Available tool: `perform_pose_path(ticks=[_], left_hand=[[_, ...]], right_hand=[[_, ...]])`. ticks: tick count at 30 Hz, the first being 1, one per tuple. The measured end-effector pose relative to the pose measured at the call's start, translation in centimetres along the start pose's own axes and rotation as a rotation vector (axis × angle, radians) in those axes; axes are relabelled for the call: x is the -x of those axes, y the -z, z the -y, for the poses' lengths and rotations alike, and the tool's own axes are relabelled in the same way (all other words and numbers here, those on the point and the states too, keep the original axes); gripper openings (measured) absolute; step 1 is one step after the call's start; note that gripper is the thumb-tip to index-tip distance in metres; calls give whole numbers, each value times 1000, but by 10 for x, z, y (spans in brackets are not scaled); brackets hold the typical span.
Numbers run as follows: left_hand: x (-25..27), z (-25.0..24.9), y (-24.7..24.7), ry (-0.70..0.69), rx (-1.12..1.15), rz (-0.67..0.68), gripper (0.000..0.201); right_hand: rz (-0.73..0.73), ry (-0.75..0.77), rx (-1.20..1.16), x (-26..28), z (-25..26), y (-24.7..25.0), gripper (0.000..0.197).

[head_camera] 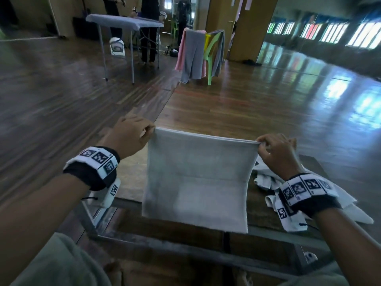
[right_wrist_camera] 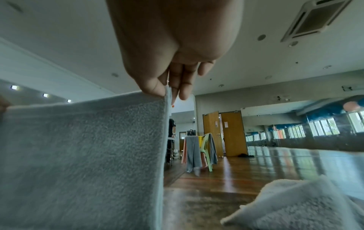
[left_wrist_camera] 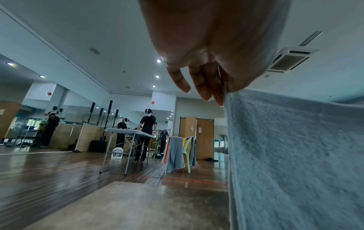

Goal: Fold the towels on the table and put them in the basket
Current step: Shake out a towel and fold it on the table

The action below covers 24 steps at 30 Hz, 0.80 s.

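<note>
A light grey towel [head_camera: 198, 178] hangs doubled over, held up by its top edge above the wooden table [head_camera: 261, 215]. My left hand [head_camera: 132, 135] pinches its top left corner, thumb against fingers [left_wrist_camera: 220, 96]. My right hand [head_camera: 276, 151] pinches the top right corner [right_wrist_camera: 164, 91]. The towel [left_wrist_camera: 295, 155] fills the right of the left wrist view and the same towel [right_wrist_camera: 82, 155] fills the left of the right wrist view. Its lower part bends onto the table towards me. No basket is in view.
Crumpled white towels [head_camera: 268, 180] lie on the table under my right wrist, also seen as a fluffy heap [right_wrist_camera: 299, 207]. Across the wooden floor stand a green chair [head_camera: 212, 56] draped with grey and pink towels, a grey folding table [head_camera: 123, 23], and people beside it.
</note>
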<state>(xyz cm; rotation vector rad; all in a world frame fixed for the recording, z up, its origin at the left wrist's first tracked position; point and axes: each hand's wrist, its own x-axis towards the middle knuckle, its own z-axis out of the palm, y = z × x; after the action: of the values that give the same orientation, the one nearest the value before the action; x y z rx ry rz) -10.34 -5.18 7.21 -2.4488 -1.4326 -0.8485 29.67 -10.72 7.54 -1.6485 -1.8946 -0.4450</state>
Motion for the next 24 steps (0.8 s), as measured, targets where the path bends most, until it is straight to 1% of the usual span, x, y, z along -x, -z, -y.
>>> perform_pose_path(ticks=[3, 5, 7, 8, 10, 12, 14, 15, 18, 22, 24], left_hand=[[7, -4, -15, -19, -12, -9, 36], [21, -4, -25, -44, -8, 64, 25], [40, -2, -36, -72, -30, 203, 8], [50, -2, -42, -104, -54, 264, 7], [69, -5, -51, -172, -90, 404, 11], [83, -13, -58, -182, -153, 580, 10], [94, -16, -68, -186, -212, 694, 16], [97, -16, -70, -184, -222, 715, 18], [96, -12, -77, -159, -156, 682, 17], [78, -8, -87, -149, -204, 693, 22], [66, -7, -94, -119, -219, 670, 22]], right_hand=[[6, 67, 71, 7, -4, -14, 11], [56, 99, 62, 19, -10, -25, 15], [143, 171, 62, 38, -14, -33, 20], [191, 222, 80, 48, -15, -36, 22], [295, 328, 119, 71, -16, -42, 26], [413, 404, 116, 92, -16, -49, 28], [502, 451, 128, 107, -17, -58, 25], [529, 470, 134, 112, -18, -62, 24], [559, 493, 130, 118, -21, -70, 22], [567, 421, 195, 105, -21, -79, 20], [568, 355, 218, 93, -22, -86, 16]])
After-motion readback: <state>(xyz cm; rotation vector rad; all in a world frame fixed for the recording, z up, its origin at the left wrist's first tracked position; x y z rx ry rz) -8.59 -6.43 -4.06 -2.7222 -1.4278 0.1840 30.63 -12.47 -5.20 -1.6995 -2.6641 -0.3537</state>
